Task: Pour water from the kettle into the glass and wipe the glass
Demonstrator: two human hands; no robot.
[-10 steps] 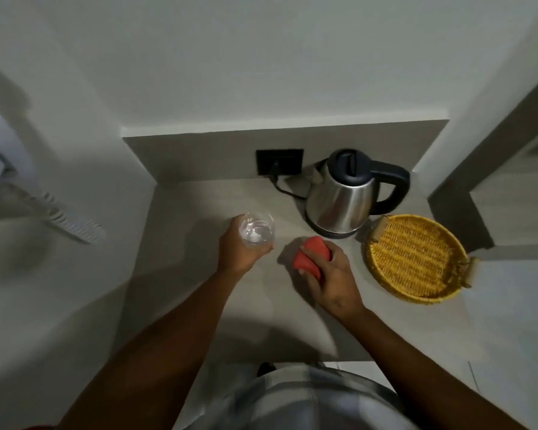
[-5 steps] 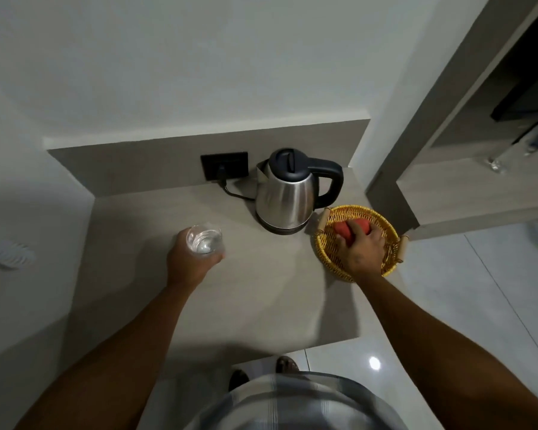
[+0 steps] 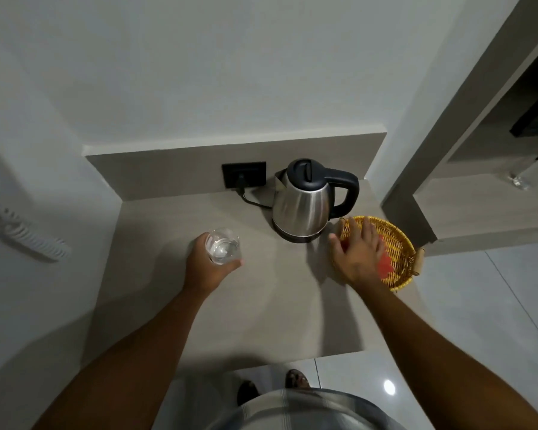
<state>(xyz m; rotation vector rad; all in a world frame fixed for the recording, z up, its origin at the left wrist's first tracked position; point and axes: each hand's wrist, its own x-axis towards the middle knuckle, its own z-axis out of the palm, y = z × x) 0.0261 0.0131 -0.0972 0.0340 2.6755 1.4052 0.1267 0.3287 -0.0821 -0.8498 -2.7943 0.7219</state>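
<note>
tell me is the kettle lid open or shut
Shut. The black lid sits flat on top of the steel kettle, with no gap showing at the rim. The kettle stands upright on its base.

Home kitchenette: kettle (image 3: 305, 200), wall socket (image 3: 244, 174), counter (image 3: 261, 305)

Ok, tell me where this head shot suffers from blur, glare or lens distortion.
Head view: the right hand over the basket is motion-smeared, while the left hand and glass look sharper; a bright light reflection glares on the floor tile; wide-angle distortion slants the door frame; lighting is dim overall.
</note>
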